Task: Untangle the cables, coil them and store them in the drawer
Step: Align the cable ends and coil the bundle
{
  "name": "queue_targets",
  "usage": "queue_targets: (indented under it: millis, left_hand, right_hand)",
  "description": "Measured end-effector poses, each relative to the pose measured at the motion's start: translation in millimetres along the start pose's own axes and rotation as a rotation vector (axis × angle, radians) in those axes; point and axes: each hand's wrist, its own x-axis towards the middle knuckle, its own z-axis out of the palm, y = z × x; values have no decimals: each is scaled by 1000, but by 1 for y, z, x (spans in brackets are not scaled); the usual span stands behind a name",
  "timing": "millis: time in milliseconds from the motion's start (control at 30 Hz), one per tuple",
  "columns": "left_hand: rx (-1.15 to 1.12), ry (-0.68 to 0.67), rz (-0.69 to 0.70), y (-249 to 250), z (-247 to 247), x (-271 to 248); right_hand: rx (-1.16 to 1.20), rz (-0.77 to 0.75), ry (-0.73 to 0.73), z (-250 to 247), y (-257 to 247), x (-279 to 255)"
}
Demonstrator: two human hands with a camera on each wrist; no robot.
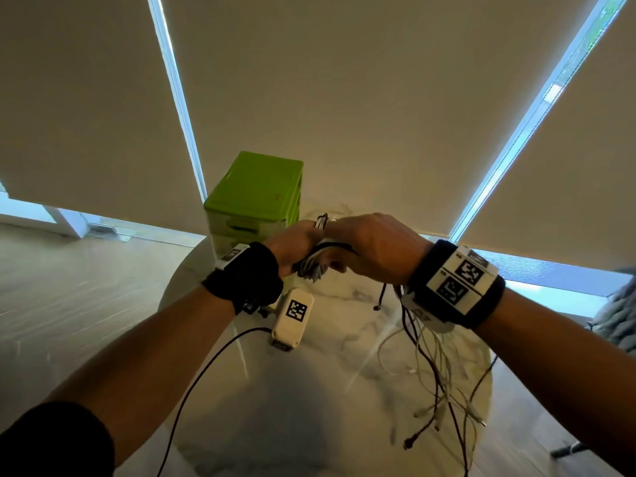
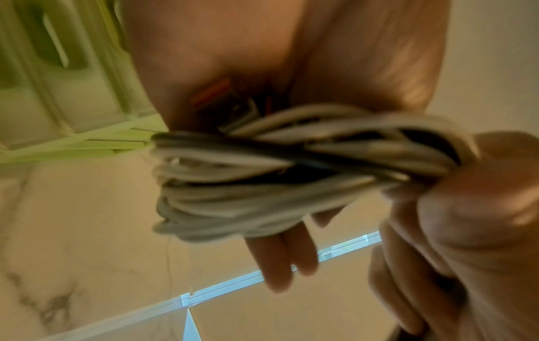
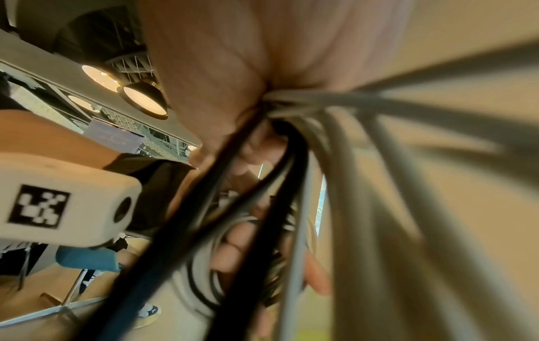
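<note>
A bundle of white and black cables (image 1: pixel 318 258) is held up over the round marble table (image 1: pixel 309 390), in front of the green drawer unit (image 1: pixel 254 197). My left hand (image 1: pixel 296 249) grips the coiled part (image 2: pixel 262 175) of the bundle, fingers curled round it. Meeting it from the right, my right hand (image 1: pixel 364 249) grips the same bundle, and the loose strands (image 3: pixel 335 184) run out of its fist. Those loose cable ends (image 1: pixel 437 373) hang below my right wrist down to the tabletop. The drawers look closed.
A white tagged device (image 1: pixel 292 318) hangs below my left wrist, with a thin black lead (image 1: pixel 206 370) trailing towards me. Roller blinds (image 1: pixel 344 98) cover the windows behind the table. A grey knitted throw (image 1: pixel 616 321) lies at the right edge.
</note>
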Motion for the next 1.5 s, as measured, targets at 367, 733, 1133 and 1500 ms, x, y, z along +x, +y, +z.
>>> queue_targets:
  millis: [367,733,1133,1500]
  left_hand:
    - [-472,-437,-191,1,13,-14]
    - [-491,-624,-82,9,0,-6]
    - [-415,-460,-100,27,3,-4]
    - [-428,-496,-45,36,14,-9]
  right_hand:
    - [233,43,163,0,38,16]
    - [741,194,194,16,39,19]
    - [883,358,97,-5,38,25]
    - [746,437,373,-6,22,28]
